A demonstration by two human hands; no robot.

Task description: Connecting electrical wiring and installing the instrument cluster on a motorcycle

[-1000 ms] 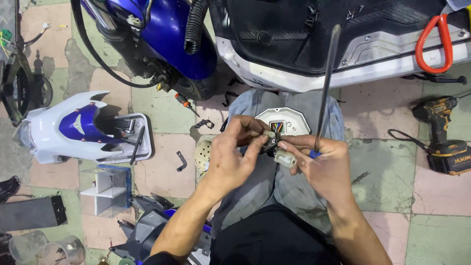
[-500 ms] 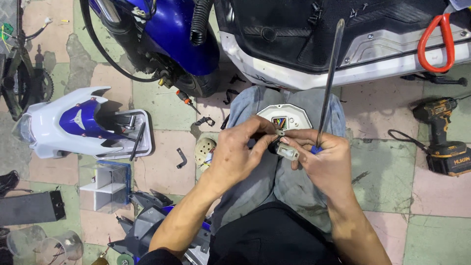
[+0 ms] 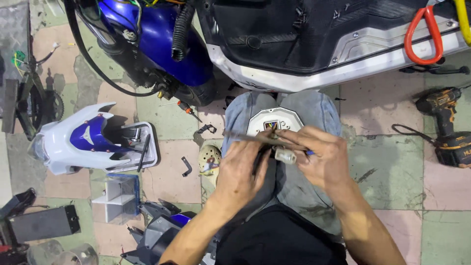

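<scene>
I sit with a white octagonal panel [image 3: 271, 119] on my lap, its small coloured emblem facing up. My right hand [image 3: 321, 158] holds a long screwdriver [image 3: 255, 139] by its blue handle. The dark shaft lies nearly level and points left across the panel. A small white plug connector [image 3: 285, 156] sits between the fingertips of both hands. My left hand [image 3: 240, 172] pinches dark wires just left of the connector, under the shaft. Which hand bears the connector's weight is unclear.
A blue scooter body [image 3: 167, 39] and its black and silver footboard [image 3: 338, 49] with an orange loop [image 3: 422, 37] lie ahead. A cordless drill [image 3: 449, 130] lies right. Left are a white-blue fairing [image 3: 81, 142], a clear plastic box [image 3: 117, 196], a yellow clog [image 3: 210, 159] and a small screwdriver [image 3: 189, 110].
The screwdriver shaft stood upright from my right hand before; it has swung down to point left. Both hands stayed close together over the panel.
</scene>
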